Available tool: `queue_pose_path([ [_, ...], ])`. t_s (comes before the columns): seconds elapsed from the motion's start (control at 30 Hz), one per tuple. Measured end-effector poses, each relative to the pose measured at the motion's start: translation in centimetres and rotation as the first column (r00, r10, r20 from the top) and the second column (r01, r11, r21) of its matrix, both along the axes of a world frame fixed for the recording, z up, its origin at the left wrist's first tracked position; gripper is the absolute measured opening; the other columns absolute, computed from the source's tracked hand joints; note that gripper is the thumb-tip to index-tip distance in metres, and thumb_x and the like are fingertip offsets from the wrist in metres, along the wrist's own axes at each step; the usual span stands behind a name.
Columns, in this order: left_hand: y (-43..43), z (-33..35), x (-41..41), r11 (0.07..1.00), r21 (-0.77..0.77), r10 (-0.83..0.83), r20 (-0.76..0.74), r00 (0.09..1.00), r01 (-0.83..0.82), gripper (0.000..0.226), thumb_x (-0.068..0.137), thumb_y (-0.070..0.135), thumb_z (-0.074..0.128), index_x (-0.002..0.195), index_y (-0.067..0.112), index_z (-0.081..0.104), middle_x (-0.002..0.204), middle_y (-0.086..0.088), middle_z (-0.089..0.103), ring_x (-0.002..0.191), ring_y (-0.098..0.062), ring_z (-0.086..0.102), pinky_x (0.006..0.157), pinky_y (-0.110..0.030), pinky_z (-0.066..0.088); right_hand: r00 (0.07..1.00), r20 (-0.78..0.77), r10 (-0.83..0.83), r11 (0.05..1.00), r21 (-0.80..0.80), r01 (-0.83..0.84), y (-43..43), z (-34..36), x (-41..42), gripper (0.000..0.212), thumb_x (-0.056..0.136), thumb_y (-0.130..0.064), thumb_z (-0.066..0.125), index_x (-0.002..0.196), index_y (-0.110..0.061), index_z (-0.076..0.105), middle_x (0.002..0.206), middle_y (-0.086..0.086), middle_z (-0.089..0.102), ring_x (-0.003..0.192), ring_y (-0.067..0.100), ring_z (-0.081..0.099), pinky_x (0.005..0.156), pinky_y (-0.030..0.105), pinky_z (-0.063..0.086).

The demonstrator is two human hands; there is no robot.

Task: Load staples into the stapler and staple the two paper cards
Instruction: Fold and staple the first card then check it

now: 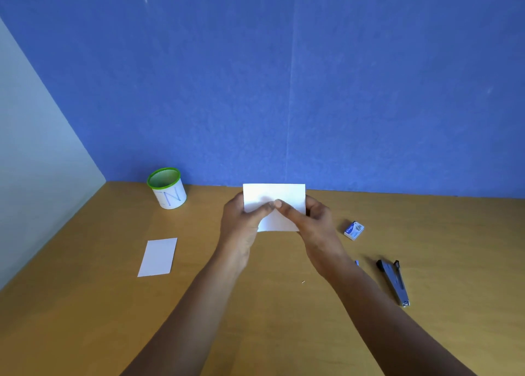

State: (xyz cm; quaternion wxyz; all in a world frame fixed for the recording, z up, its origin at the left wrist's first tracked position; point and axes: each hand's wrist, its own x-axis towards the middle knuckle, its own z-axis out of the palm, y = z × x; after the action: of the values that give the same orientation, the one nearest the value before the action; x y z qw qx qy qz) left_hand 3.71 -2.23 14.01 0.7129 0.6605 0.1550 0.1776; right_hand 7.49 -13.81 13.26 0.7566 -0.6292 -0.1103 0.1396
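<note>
A white paper card [279,195] is held up above the middle of the desk. My left hand [244,225] grips its left edge and my right hand [315,227] grips its right edge, with both thumbs meeting on the card's front. Flat on the desk at the left lies a second white card [158,257]. The grey stapler [395,282] rests on the desk to the right of my right forearm. A small blue and white staple box [354,230] sits beyond the stapler, near my right hand.
A white cup with a green rim [167,187] stands at the back left by the blue wall. A small blue piece [357,262] lies beside my right wrist. The wooden desk [85,304] meets a pale wall on the left.
</note>
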Motion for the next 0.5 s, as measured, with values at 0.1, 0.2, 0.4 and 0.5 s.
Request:
queue_pose_path([
  [0.1,-0.3,2.0,-0.3,0.999,0.053,-0.008,0.072,0.997,0.004,0.029,0.069,0.022,0.066,0.094,0.008,0.068,0.094,-0.005,0.074,0.090,-0.017,0.068,0.081,-0.026,0.050,0.998,0.037,-0.047,0.998,0.044,0.045,0.0,2.2,-0.5,0.021,0.078,-0.011,0.072,0.097,-0.004,0.069,0.097,0.014,0.073,0.093,0.032,0.068,0.085,0.042,0.053],
  [0.2,-0.8,3.5,-0.6,0.999,0.052,-0.010,0.148,0.989,0.003,0.036,0.075,0.029,0.061,0.091,-0.003,0.063,0.087,-0.010,0.067,0.084,-0.020,0.061,0.081,-0.035,0.045,0.994,0.060,-0.086,0.994,0.078,0.081,-0.3,3.8,-0.6,0.019,0.078,-0.008,0.070,0.096,-0.003,0.070,0.095,0.014,0.073,0.086,0.029,0.069,0.078,0.040,0.055],
  [0.4,-1.3,5.8,-1.1,0.999,-0.021,-0.027,0.207,0.978,0.032,0.029,0.085,0.025,0.059,0.093,-0.003,0.064,0.088,-0.009,0.065,0.085,-0.018,0.058,0.079,-0.033,0.042,0.988,0.109,-0.110,0.985,0.145,0.093,-0.6,5.7,-0.6,0.009,0.084,-0.008,0.063,0.082,-0.011,0.071,0.079,0.003,0.075,0.072,0.018,0.069,0.065,0.028,0.054],
  [0.5,-1.4,6.5,-1.4,0.998,-0.049,-0.023,0.201,0.979,0.033,0.017,0.092,0.015,0.054,0.087,0.007,0.068,0.084,-0.003,0.069,0.083,-0.015,0.062,0.075,-0.028,0.045,0.990,0.111,-0.092,0.983,0.165,0.073,-0.8,6.3,-0.9,0.014,0.087,-0.007,0.059,0.082,-0.012,0.072,0.081,0.004,0.074,0.077,0.020,0.069,0.071,0.031,0.055],
])
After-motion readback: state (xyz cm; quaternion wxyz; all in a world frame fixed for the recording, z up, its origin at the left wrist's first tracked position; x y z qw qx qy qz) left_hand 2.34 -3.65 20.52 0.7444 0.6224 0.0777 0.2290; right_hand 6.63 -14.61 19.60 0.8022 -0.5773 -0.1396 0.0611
